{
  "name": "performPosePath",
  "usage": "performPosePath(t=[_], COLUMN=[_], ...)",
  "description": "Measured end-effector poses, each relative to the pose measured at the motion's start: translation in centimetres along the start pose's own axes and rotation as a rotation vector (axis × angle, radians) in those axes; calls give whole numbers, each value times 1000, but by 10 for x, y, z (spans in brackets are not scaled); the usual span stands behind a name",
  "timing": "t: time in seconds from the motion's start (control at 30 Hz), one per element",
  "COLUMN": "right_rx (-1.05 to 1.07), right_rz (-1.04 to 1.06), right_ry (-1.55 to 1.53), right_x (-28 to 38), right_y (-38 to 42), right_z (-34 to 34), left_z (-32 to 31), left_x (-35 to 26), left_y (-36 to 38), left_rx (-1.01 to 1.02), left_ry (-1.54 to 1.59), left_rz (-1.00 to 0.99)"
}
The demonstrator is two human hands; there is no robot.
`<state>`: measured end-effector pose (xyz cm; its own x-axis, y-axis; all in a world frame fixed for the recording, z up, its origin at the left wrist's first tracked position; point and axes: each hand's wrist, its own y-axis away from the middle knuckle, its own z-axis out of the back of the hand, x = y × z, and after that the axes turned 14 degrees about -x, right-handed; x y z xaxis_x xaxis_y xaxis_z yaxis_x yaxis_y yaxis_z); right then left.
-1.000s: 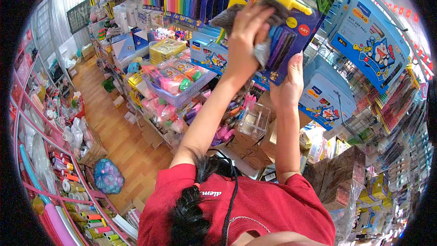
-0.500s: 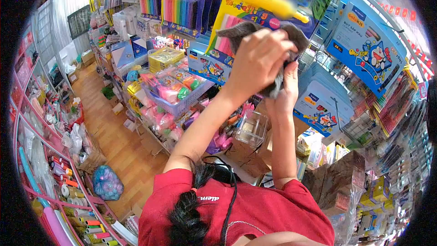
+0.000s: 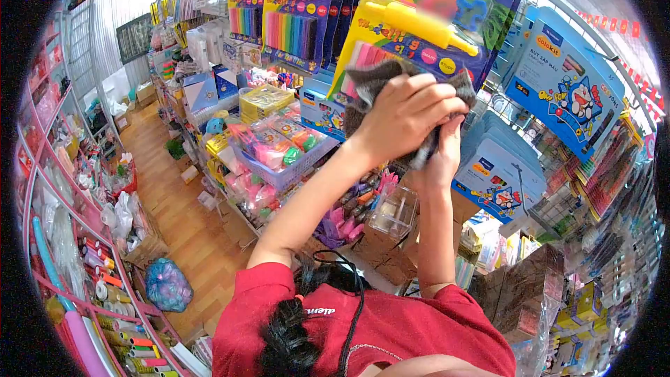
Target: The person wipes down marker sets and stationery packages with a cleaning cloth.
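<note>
A dark grey cloth (image 3: 377, 82) lies bunched against the lower front of a modelling clay pack (image 3: 412, 28). My left hand (image 3: 405, 113) presses the cloth there, its fingers curled over the fabric. Just below and to the right, my right hand (image 3: 441, 157) has its thumb raised near the pack's lower edge. Its other fingers are hidden behind the cloth, so what they grip cannot be made out. Coloured clay sticks, a yellow roller and bright moulds show on the pack, which tilts toward me. Its bottom is covered by cloth and hands.
More clay packs (image 3: 292, 21) hang to the left. Blue crayon boxes (image 3: 569, 84) hang at the right. Below are a lilac basket (image 3: 296, 167) of bagged goods and a clear plastic box (image 3: 392, 213). A wooden-floored aisle (image 3: 167, 195) runs along the left.
The view has shifted, so the shelves and packs appear lower and farther right. My left hand and the cloth stay against the clay pack, the left fingers now nearer my right thumb.
</note>
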<state>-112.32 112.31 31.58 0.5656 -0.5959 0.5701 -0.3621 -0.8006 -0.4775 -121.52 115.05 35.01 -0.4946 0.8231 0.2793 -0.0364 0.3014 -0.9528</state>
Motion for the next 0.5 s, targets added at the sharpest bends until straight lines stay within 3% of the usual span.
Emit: performPosePath(t=[0.07,0.3,0.43,0.5], right_rx=[18,-23,-17,14], right_rz=[11,15,25,27], right_ry=[1,-8,10,-3], right_x=[-1,-3,3,3], right_y=[-3,1,5,6], right_z=[-1,-10,-9,-11], left_z=[-2,9,12,8], left_x=[15,52,76,55], left_y=[-3,-1,25,30], left_rx=[-9,-128,-212,-137], left_ry=[4,156,160,97], left_rz=[-34,179,497,450])
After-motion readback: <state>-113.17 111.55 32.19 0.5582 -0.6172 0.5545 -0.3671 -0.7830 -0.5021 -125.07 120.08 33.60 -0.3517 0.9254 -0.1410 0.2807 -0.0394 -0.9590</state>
